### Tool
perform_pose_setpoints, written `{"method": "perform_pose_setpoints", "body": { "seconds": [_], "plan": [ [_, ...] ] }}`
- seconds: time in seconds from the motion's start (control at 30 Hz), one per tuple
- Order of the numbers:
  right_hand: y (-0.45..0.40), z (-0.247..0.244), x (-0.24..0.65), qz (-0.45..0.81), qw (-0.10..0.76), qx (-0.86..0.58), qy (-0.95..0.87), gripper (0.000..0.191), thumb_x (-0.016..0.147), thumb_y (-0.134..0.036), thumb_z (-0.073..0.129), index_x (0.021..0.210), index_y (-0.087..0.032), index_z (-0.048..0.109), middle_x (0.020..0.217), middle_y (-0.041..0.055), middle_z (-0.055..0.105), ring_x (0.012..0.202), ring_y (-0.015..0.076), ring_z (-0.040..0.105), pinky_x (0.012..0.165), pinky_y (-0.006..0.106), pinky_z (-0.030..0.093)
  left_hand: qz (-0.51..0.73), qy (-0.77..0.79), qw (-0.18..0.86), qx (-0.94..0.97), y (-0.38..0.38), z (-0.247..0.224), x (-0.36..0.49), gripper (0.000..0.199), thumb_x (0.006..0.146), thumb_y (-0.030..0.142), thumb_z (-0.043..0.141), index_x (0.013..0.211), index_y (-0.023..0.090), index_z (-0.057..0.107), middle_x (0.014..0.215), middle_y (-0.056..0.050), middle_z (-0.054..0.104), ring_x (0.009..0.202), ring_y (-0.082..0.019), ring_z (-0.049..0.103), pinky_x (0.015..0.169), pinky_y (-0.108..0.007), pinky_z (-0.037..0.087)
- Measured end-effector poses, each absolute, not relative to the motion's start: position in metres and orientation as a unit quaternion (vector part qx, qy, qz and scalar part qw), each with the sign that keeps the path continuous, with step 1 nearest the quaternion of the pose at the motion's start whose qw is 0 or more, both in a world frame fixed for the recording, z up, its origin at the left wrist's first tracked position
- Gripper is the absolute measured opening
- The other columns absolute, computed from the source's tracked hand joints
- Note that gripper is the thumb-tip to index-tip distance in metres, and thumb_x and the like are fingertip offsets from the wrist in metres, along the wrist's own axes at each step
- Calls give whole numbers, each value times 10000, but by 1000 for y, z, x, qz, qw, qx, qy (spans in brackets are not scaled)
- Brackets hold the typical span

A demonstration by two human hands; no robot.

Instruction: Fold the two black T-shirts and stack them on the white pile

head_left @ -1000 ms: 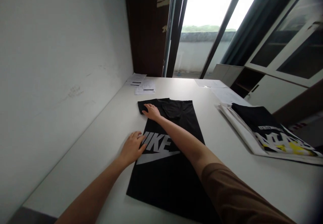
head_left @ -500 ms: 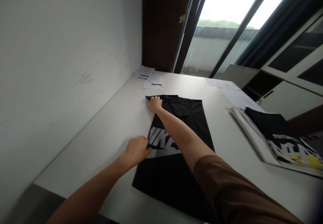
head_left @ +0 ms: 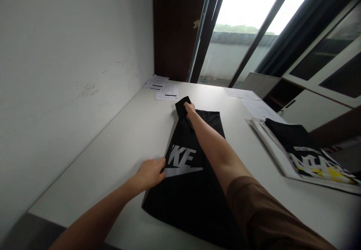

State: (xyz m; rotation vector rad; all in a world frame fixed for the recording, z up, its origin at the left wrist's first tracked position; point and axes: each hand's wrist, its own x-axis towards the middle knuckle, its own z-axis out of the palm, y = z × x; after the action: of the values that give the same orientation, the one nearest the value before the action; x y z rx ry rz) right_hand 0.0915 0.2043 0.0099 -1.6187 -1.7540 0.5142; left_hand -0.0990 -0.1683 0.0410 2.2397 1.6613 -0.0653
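A black T-shirt (head_left: 191, 193) with a grey-white printed logo lies partly folded on the white table (head_left: 121, 129). My right hand (head_left: 190, 109) is closed on its far left part, where a flap of black cloth stands up off the table. Along the shirt's left edge, beside the print, my left hand (head_left: 152, 173) pinches the cloth between thumb and fingers. My right forearm crosses over the shirt and hides part of its right side.
Folded garments (head_left: 304, 152), white and black with a yellow print, lie at the table's right. Paper sheets (head_left: 166, 91) rest at the far left corner, and more paper (head_left: 254, 105) lies at the far right. A wall (head_left: 70, 73) borders the table's left side.
My right hand has lifted the shirt's far left part and moved it to the right, folding it inward. My left hand stays at the left edge, and less of the print shows.
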Motion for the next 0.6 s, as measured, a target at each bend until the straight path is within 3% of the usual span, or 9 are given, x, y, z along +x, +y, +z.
{"method": "perform_pose_setpoints", "body": {
  "seconds": [0.13,0.27,0.43,0.6],
  "plan": [
    [204,14,127,342,455,-599,-563,383,808,-248,553,1141,-90,655,839,68,713,699,189,665,638,282,582,-10,573,184,798,-173,46,-95,72,893,289,545,909,244,599,859,-35,707,789,-234,679,673,-292,422],
    [203,22,171,439,562,-536,-452,298,741,-202,637,1032,-138,651,784,25,678,697,182,647,664,300,584,69,562,251,785,-180,52,-76,61,884,299,561,859,243,565,746,23,645,680,-170,596,630,-268,365],
    [196,29,221,430,577,-541,-436,336,754,-208,613,1086,-158,630,812,11,681,723,176,649,697,308,587,136,500,372,770,-193,56,-35,115,818,199,560,923,241,543,664,71,542,626,-127,500,623,-245,350],
    [187,25,258,365,545,-612,-443,347,803,-220,548,1130,-147,638,766,15,678,675,181,644,640,304,581,158,459,399,778,-199,56,11,280,794,173,577,1062,252,570,698,73,522,643,-123,500,607,-242,340]
  ]
}}
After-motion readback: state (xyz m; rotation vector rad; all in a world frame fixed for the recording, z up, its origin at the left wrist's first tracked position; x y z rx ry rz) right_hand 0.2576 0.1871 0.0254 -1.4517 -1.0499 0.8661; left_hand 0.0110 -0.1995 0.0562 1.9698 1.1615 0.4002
